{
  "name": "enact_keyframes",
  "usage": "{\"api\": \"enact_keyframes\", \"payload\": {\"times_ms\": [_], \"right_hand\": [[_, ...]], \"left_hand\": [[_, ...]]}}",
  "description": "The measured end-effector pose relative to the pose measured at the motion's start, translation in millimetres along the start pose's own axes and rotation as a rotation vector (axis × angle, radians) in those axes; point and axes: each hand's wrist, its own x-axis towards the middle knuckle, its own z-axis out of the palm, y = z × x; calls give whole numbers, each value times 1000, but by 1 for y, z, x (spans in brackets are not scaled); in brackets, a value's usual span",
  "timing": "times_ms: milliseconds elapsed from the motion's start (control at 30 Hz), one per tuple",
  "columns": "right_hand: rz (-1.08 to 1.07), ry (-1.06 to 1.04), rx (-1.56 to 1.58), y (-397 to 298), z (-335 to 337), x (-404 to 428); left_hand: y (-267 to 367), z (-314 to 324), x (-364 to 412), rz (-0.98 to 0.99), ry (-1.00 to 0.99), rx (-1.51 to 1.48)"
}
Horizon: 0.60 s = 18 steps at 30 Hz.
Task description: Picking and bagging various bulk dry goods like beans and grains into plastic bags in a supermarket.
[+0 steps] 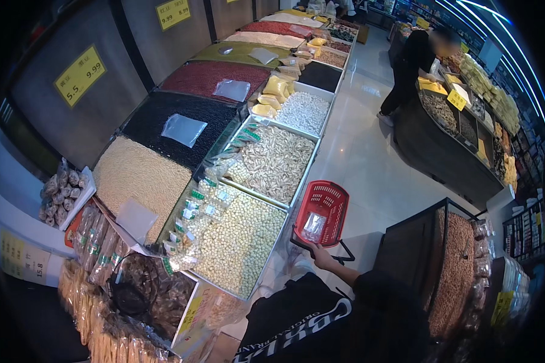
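Note:
My right hand (323,258) grips the black handle (302,245) of a red plastic shopping basket (331,199), which hangs over the tiled floor. Inside it lies a clear plastic package (314,227); its contents are too small to tell. My left hand is out of view. Just left of the basket, a white-rimmed bin holds pale round pieces (240,240), perhaps lotus seeds, with small labelled bags (188,222) along one side. Beyond it is a bin of pale flat slices (277,159). Farther left are heaps of yellow soybeans (136,170) and black beans (181,122).
Bins of red beans (209,79) and other dry goods stretch away along the wall. A person (406,68) in dark clothes bends over a curved display counter (445,145) across the aisle (359,136). Near my right stands a tall bin of brown nuts or beans (454,272).

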Motion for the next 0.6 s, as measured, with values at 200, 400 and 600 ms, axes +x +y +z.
{"api": "enact_keyframes", "payload": {"times_ms": [200, 400, 600], "right_hand": [[327, -266, -136, 33, -6, -65], [245, -236, -167, 40, 4, -72], [314, -96, -72, 45, -2, -83]], "left_hand": [[-8, -5, -21, 24, -36, 113], [27, -16, 28, 99, -147, 299], [172, -21, 153, 154, 199, 281]]}}
